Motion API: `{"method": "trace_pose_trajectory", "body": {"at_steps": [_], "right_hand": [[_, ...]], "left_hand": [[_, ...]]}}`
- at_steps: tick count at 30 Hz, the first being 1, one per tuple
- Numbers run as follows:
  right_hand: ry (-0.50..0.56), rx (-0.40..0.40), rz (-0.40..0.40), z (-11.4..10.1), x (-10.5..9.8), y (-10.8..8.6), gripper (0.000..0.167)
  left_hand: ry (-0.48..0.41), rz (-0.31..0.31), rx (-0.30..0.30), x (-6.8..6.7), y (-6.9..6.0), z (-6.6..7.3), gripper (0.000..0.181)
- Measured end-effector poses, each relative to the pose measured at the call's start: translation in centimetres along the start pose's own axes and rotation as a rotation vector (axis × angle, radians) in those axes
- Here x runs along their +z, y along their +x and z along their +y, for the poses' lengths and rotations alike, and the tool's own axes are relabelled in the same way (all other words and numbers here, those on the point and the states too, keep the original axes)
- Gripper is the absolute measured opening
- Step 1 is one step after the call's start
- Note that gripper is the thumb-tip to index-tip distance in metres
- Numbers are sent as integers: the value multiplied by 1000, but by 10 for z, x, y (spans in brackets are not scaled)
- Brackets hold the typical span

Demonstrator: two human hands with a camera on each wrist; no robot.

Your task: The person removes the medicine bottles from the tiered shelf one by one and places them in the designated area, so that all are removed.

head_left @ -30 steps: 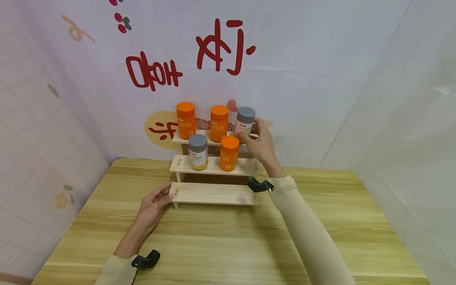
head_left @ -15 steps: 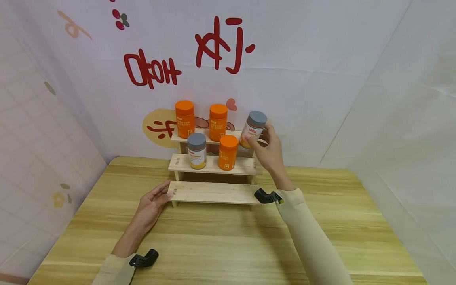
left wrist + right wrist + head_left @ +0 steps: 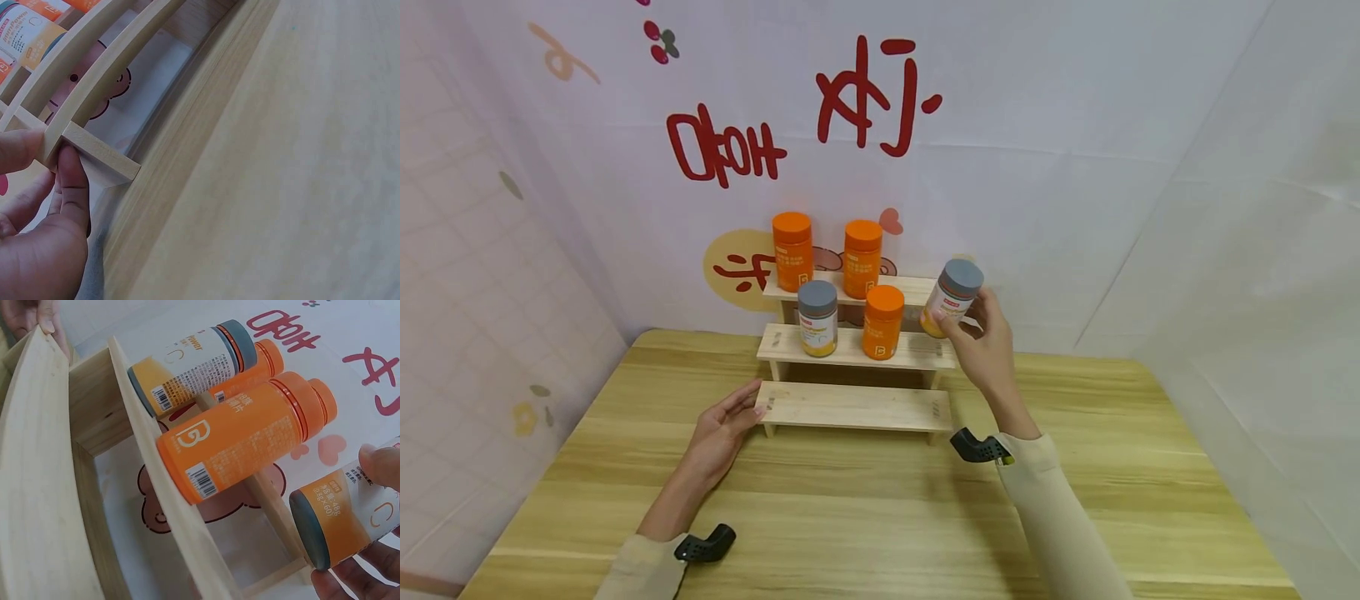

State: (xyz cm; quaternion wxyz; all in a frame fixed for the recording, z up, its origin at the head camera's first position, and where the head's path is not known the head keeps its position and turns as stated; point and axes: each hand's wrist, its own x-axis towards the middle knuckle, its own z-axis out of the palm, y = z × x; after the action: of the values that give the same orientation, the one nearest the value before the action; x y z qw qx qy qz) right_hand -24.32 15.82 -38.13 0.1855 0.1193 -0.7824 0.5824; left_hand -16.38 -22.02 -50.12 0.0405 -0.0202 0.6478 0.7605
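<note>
My right hand (image 3: 987, 350) grips a grey-lidded white and yellow jar (image 3: 952, 298), tilted, in front of the top tier's right end; the right wrist view shows this jar (image 3: 350, 515) between thumb and fingers. My left hand (image 3: 721, 433) pinches the left end of the bottom tier of a wooden three-step rack (image 3: 850, 407); in the left wrist view the thumb and fingers of that hand (image 3: 50, 219) hold the board's end. Two orange jars (image 3: 793, 252) (image 3: 862, 260) stand on the top tier. On the middle tier are another grey-lidded jar (image 3: 817, 319) and an orange jar (image 3: 882, 323).
The rack stands on a wood-grain table (image 3: 850, 517), near its back edge. Behind it hangs a white printed cloth (image 3: 1037, 208) with red characters, and pale cloth walls (image 3: 467, 250) rise at both sides.
My right hand has moved the grey-lidded jar off the top tier, to the right and toward me, tilting it. My left hand keeps its place on the rack's bottom tier.
</note>
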Motion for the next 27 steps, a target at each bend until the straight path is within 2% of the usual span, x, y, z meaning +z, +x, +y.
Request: {"method": "trace_pose_trajectory", "body": {"at_steps": [11, 27], "right_hand": [[23, 25, 25, 16, -14, -20, 56], [-55, 173, 60, 57, -50, -37, 58]], "left_hand": [[16, -15, 3, 0, 0, -1, 65], [5, -5, -5, 0, -1, 2, 65]]}}
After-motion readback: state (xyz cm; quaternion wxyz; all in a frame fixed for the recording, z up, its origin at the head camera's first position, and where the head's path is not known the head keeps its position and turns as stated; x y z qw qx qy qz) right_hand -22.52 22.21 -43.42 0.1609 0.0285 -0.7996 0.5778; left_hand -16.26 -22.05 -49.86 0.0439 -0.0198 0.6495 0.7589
